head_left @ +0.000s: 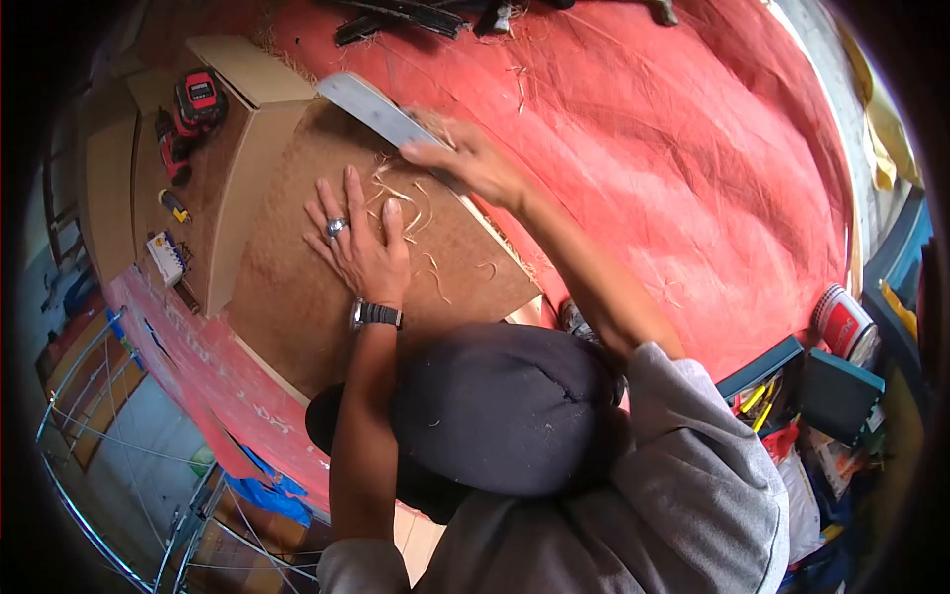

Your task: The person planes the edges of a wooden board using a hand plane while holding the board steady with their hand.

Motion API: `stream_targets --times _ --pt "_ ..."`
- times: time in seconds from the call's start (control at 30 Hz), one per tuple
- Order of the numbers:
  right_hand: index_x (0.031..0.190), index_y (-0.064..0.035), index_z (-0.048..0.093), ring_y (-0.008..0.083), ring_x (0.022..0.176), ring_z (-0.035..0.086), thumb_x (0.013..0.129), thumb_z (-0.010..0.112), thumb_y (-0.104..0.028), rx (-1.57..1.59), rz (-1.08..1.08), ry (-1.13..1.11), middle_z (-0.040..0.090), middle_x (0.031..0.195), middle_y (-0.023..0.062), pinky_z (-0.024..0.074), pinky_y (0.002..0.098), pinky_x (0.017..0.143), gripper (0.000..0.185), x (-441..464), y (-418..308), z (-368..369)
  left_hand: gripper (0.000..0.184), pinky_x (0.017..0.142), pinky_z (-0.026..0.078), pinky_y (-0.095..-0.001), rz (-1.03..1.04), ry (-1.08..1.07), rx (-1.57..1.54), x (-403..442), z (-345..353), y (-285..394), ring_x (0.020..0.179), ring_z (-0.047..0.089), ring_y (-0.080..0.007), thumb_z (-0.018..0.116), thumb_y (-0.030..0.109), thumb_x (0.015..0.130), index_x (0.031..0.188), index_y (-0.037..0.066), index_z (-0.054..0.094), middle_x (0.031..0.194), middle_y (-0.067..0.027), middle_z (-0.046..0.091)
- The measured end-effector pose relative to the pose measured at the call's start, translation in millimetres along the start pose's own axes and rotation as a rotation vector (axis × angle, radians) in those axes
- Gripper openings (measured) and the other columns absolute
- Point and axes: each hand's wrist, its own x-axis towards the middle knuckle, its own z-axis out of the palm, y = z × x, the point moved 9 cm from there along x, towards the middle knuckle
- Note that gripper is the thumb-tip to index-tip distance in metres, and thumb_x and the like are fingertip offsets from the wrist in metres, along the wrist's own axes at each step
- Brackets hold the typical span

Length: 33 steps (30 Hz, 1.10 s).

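My left hand lies flat on a brown wooden panel, fingers spread, with a ring and a wristwatch on it. Along the panel's upper right edge, my right hand is closed around a hand plane. The plane is tipped on its side, its long grey metal face showing and its handle hidden by my fingers. Thin curled wood shavings lie on the panel between my two hands. Motion slightly blurs the right hand.
A red tarp covers the ground. A red and black cordless drill, a cardboard box and a small white box are at left. An open toolbox and a can stand at right, a bicycle wheel lower left.
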Motion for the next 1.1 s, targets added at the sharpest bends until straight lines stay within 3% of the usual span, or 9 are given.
stream_targets --times 0.27,0.37,0.47,0.57,0.73,0.83,0.93,1.0,1.1 --pt "0.150 0.0029 0.052 0.0180 0.131 0.054 0.096 0.076 -0.034 -0.150 0.418 0.084 0.063 0.140 0.0104 0.0397 0.0366 0.114 0.070 -289 45 -61 0.066 0.122 0.011 -0.0707 0.012 0.022 0.018 -1 -4 2 0.156 0.021 -0.0497 0.050 0.051 0.105 0.164 0.028 0.035 0.171 -0.0170 0.027" --pt "0.134 -0.0021 0.064 0.0124 0.100 0.064 0.098 0.073 -0.030 0.062 0.458 0.292 0.069 0.109 0.0059 0.0524 0.0311 0.087 0.047 -319 42 -79 0.066 0.121 0.010 -0.0710 0.005 0.018 0.025 -2 -3 0 0.155 0.021 -0.0500 0.050 0.051 0.105 0.165 0.029 0.033 0.171 -0.0171 0.027" --pt "0.122 -0.0087 0.064 0.0061 0.063 0.053 0.100 0.070 -0.029 0.207 0.513 0.429 0.056 0.077 -0.0031 0.0426 0.0255 0.055 0.030 -339 71 -120 0.066 0.122 0.010 -0.0698 -0.004 0.014 0.044 -4 -6 0 0.155 0.021 -0.0509 0.046 0.050 0.106 0.166 0.024 0.032 0.171 -0.0200 0.026" --pt "0.114 -0.0120 0.061 0.0045 0.048 0.037 0.101 0.068 -0.029 0.154 0.362 0.570 0.044 0.064 -0.0077 0.0287 0.0250 0.043 0.023 -326 31 -135 0.067 0.122 0.011 -0.0695 -0.050 0.025 0.049 -28 -14 38 0.154 0.023 -0.0515 0.047 0.044 0.106 0.163 0.011 0.036 0.169 -0.0240 0.027" --pt "0.105 -0.0142 0.055 0.0069 0.052 0.042 0.101 0.068 -0.028 0.127 0.329 0.655 0.043 0.067 -0.0065 0.0344 0.0260 0.047 0.019 -329 19 -156 0.059 0.122 0.012 -0.0708 0.248 -0.262 -0.347 -79 0 186 0.153 0.026 -0.0507 0.061 0.032 0.100 0.151 0.004 0.052 0.162 -0.0241 0.040" --pt "0.104 -0.0146 0.055 0.0062 0.058 0.044 0.102 0.067 -0.025 0.073 0.285 0.709 0.045 0.073 -0.0063 0.0363 0.0248 0.052 0.017 -327 -2 -156 0.051 0.120 0.015 -0.0713 0.563 0.011 -0.444 -57 -40 215 0.144 0.039 -0.0482 0.062 0.028 0.098 0.141 0.000 0.058 0.151 -0.0267 0.050" --pt "0.107 -0.0141 0.055 0.0057 0.063 0.046 0.102 0.067 -0.024 0.162 0.336 0.751 0.046 0.076 -0.0060 0.0372 0.0243 0.057 0.016 -361 30 -174 0.058 0.120 0.020 -0.0675 0.287 -0.083 -0.260 11 -48 130 0.145 0.037 -0.0467 0.055 0.021 0.097 0.146 -0.008 0.046 0.152 -0.0284 0.046" --pt "0.114 -0.0124 0.056 0.0058 0.067 0.048 0.102 0.067 -0.024 0.166 0.319 0.795 0.048 0.080 -0.0049 0.0388 0.0235 0.059 0.020 -378 32 -178 0.063 0.121 0.016 -0.0682 0.125 0.106 0.085 45 -24 42 0.150 0.028 -0.0494 0.046 0.034 0.104 0.156 -0.002 0.037 0.160 -0.0255 0.039" --pt "0.126 -0.0098 0.057 0.0060 0.074 0.050 0.102 0.067 -0.023 0.105 0.277 0.816 0.052 0.087 -0.0030 0.0412 0.0214 0.064 0.029 -448 21 -173 0.066 0.122 0.014 -0.0679 -0.267 0.166 0.094 74 0 -48 0.150 0.026 -0.0522 0.038 0.045 0.107 0.160 0.006 0.034 0.164 -0.0235 0.035"
